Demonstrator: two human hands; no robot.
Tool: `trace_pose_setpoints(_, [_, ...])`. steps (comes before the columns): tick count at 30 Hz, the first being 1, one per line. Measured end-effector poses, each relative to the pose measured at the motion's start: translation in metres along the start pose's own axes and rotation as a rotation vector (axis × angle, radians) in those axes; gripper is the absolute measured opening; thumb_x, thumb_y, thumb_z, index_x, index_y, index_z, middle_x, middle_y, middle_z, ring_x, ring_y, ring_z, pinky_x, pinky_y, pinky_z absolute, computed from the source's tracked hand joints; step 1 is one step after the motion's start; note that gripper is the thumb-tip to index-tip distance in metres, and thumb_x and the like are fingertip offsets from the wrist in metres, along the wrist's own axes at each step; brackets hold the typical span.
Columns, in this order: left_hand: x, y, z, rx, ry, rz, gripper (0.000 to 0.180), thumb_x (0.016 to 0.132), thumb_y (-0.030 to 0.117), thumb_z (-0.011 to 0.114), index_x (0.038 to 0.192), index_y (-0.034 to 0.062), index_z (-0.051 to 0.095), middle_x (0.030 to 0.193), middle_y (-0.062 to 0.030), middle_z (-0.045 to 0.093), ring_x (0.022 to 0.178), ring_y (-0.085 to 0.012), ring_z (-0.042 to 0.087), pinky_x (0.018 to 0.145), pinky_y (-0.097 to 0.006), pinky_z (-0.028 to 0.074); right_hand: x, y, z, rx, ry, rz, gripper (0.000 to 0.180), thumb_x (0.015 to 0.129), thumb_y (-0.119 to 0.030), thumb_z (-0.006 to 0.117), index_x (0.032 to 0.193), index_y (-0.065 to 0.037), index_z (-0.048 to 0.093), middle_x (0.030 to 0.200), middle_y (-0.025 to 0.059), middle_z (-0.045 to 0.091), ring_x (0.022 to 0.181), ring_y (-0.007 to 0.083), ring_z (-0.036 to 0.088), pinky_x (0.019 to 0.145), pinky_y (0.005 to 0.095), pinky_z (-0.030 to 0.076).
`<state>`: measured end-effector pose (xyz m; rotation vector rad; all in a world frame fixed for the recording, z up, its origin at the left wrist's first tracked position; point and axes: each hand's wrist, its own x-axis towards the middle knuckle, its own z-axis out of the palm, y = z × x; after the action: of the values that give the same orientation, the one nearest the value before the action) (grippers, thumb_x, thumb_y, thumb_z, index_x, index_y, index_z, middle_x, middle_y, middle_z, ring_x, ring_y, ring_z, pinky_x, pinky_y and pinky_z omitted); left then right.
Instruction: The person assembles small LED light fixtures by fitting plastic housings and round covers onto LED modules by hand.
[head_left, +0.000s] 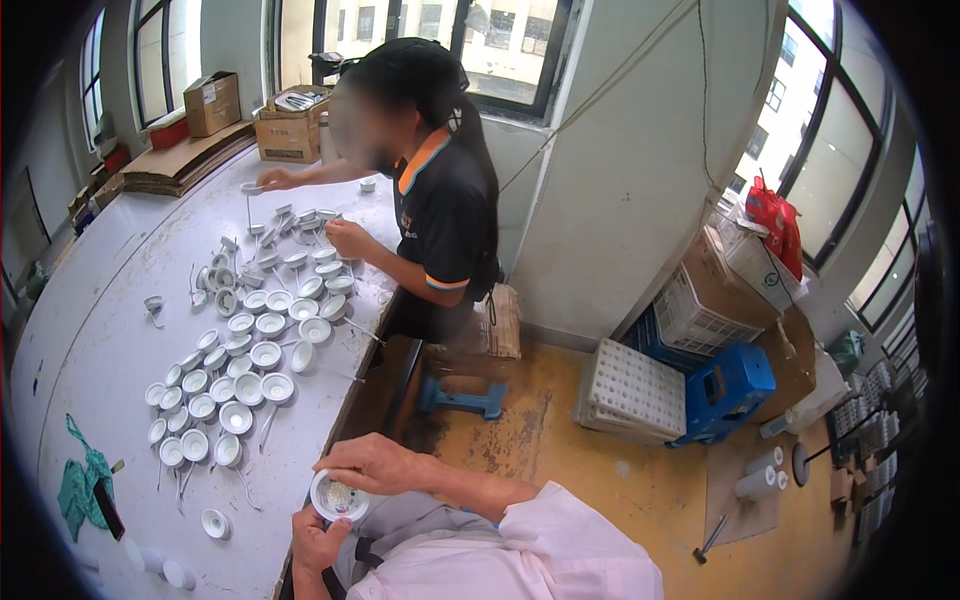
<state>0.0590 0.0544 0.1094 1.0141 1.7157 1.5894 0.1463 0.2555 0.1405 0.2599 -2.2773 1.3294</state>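
Observation:
Over my lap, just off the table's edge, a round white downlight faces up, with a pale, speckled disc inside its rim. My left hand grips it from the lower left, thumb on the rim. From the upper right, my right hand has its fingers closed on the opposite rim; the fingertips are partly hidden. Many similar white downlights lie in a wide group on the white table, several with wires trailing. A single white downlight sits apart, nearest my left hand.
A co-worker stands across the corner, both hands among the downlights. A green cloth and a dark phone-like object lie at the left. Cardboard boxes stand at the back. Right, on the floor, are a blue stool and a hammer.

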Motion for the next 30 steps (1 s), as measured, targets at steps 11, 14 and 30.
trace_pose_setpoints(11, [-0.003,-0.038,0.01,-0.268,0.191,-0.278,0.021,0.086,0.004,0.058,0.104,-0.005,0.059,0.072,-0.009,0.065,0.049,-0.0063,0.049,0.045,-0.021,0.036,-0.005,0.014,0.02,-0.062,0.042,-0.099,0.034,0.084,-0.014,0.069,0.115,0.001,0.062,0.09,0.0138,0.064,0.078,0.0282,0.063,0.066,0.0342,0.051])
trace_pose_setpoints(14, [0.001,-0.048,0.007,-0.296,0.203,-0.258,0.017,0.089,0.001,0.056,0.105,-0.005,0.058,0.072,-0.0117,0.066,0.049,-0.0053,0.048,0.044,-0.02,0.036,-0.01,0.028,0.031,0.019,0.062,0.062,0.037,0.084,-0.012,0.066,0.118,0.001,0.06,0.086,0.0142,0.063,0.076,0.0303,0.062,0.067,0.0381,0.05])
trace_pose_setpoints(30, [-0.013,-0.056,0.007,-0.219,0.349,-0.178,0.023,0.088,0.002,0.055,0.11,-0.0055,0.056,0.084,-0.0099,0.066,0.06,-0.0111,0.062,0.045,-0.021,0.041,-0.009,0.046,0.058,0.118,0.006,0.188,0.033,0.089,-0.01,0.061,0.119,0.001,0.06,0.095,0.0182,0.066,0.081,0.0291,0.066,0.072,0.0354,0.052])
